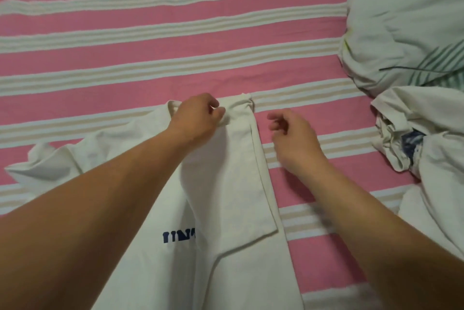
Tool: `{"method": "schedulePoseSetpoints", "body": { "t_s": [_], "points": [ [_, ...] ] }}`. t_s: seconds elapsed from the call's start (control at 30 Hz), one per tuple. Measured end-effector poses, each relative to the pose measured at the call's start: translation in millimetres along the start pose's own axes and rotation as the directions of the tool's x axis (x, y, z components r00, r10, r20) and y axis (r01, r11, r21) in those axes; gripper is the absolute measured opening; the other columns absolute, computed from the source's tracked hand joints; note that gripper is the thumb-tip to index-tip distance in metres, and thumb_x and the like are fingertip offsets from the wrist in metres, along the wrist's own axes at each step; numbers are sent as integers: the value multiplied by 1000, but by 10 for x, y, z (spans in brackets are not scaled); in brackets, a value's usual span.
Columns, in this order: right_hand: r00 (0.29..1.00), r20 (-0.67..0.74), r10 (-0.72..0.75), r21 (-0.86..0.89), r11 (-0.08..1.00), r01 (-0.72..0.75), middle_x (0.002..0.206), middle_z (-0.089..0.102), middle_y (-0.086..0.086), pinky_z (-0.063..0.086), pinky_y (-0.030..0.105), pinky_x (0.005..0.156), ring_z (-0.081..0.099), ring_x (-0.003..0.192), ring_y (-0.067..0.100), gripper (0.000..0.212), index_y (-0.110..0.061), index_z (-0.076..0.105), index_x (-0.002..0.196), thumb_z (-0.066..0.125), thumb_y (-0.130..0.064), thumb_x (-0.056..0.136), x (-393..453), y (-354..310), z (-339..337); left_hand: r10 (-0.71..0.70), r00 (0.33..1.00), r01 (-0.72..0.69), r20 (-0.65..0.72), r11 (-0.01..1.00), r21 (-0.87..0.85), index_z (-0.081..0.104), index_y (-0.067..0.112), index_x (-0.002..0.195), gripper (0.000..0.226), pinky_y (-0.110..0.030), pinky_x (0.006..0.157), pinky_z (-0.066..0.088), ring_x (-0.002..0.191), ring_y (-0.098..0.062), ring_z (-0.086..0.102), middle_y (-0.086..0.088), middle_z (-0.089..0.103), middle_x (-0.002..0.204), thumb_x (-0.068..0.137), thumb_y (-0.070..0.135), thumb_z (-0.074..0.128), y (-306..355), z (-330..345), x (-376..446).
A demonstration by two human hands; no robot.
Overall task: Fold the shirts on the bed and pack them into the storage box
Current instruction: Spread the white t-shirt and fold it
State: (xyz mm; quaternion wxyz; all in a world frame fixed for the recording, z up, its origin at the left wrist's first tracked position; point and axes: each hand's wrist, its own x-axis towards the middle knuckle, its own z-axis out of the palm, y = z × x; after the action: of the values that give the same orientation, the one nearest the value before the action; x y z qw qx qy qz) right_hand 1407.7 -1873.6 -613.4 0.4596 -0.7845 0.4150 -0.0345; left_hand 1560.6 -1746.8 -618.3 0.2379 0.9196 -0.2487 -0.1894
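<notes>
1. Your left forearm hides part of the white cotton shirt (226, 184) and its navy lettering (179, 237) on the pink striped bed (150, 41).
2. 1 flat shirt; crumpled white clothes (411, 134) lie uncountable at the right.
3. Your left hand (198, 116) pinches its collar; your right hand (293, 134) hovers loosely curled, gripping nothing.

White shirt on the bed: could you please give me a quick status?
Left hand pinches the white shirt near its collar. Right hand loose, holding nothing. One side folded in. Crumpled clothes wait at right.
</notes>
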Motion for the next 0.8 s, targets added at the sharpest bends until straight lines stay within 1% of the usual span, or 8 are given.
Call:
{"method": "schedulePoseSetpoints", "body": {
  "t_s": [0.13,0.23,0.33,0.4,0.47,0.57,0.7,0.8],
  "points": [
    [925,310,-221,-162,946,280,111,62,-8,46,20,90,58,99,8,42,-23,64,128,63,0,92,890,-182,41,67,989,-56,-130,995,88,67,14,98,17,-35,81,34,98,-33,55,-6,65,97,100,21,52,-159,104,-41],
    [818,512,-262,-294,841,454,87,64,-11,43,21,71,56,78,5,25,-26,70,95,69,-2,88,1188,-308,20,186,919,-120,-349,972,203,64,15,115,19,-42,87,35,112,-34,49,-10,58,118,99,22,56,-230,96,-283],
    [754,610,-244,-473,651,594,76,61,-8,43,26,67,56,71,13,32,-23,67,77,61,8,83,1354,-401,-5,329,924,-259,-192,913,316,53,20,137,38,-49,111,30,138,-35,37,-12,46,145,104,35,44,-206,337,-775],
    [740,623,-253,-578,488,654,83,61,1,50,32,71,59,78,23,24,-16,69,78,58,5,83,1414,-480,62,286,958,-262,-2,878,400,35,30,156,54,-53,123,15,155,-35,12,-13,25,165,106,49,29,-264,563,-1037],
    [812,504,-294,-696,420,583,99,58,8,51,37,76,59,89,31,19,-12,72,91,54,-4,89,1363,-506,185,173,983,-180,56,892,415,8,37,162,63,-55,125,2,156,-30,-14,-10,0,171,104,60,15,-380,687,-1095],
    [908,84,-410,-633,682,366,110,50,9,47,38,72,55,93,33,19,-8,62,104,46,-6,93,993,-345,371,112,993,-116,35,906,406,-12,43,159,68,-58,123,-9,151,-27,-30,-4,-21,168,100,68,8,-455,742,-1047],
    [866,-53,-496,-436,792,427,141,37,8,45,38,79,45,119,28,55,-17,42,139,42,0,87,387,-165,481,41,999,-47,26,917,395,-15,45,157,71,-65,118,-13,148,-30,-36,-2,-29,166,96,72,9,-446,765,-1035],
    [757,-22,-653,-577,627,524,152,34,11,34,48,112,32,139,32,44,-14,46,141,47,-14,96,156,-119,435,23,999,-34,32,917,397,-17,45,157,72,-67,117,-13,145,-33,-40,-2,-34,164,96,72,10,-442,770,-1056]
  ]
}}
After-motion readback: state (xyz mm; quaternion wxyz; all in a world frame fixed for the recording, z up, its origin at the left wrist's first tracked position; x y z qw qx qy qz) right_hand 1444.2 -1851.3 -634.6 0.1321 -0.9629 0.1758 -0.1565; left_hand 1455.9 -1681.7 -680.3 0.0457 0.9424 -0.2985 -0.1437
